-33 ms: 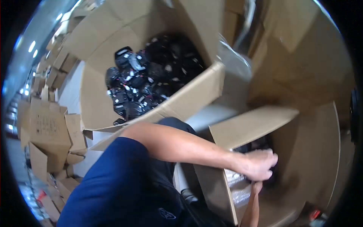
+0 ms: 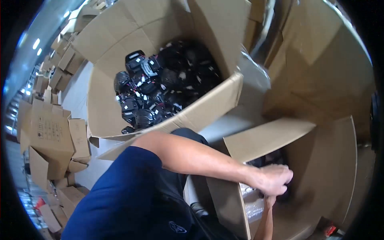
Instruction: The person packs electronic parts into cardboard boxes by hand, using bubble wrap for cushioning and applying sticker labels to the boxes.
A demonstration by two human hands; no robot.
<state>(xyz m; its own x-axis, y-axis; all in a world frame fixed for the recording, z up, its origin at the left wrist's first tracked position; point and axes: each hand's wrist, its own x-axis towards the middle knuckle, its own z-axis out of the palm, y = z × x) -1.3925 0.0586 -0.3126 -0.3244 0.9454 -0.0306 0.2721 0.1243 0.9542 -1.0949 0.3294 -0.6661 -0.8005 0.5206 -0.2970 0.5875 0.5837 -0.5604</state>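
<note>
My left arm reaches across to the right, into an open cardboard box. There my left hand is closed, its fingers curled downward; whatever they grip is hidden under it. My right hand comes up from the lower edge and meets the left one, its fingers mostly hidden beneath it. Beside the hands, inside the box, lie clear plastic-wrapped packages. Dark items show just beyond the left hand, too shaded to name.
A large open carton at the upper left holds a heap of black plastic parts with small white connectors. Along the left lie several brown cardboard boxes. Tall cardboard rises at the right. A small red item sits at the lower right.
The view has shifted slightly, so the large carton and its black parts appear a little farther right and lower. Both hands stay together in the box, with almost the same pose.
</note>
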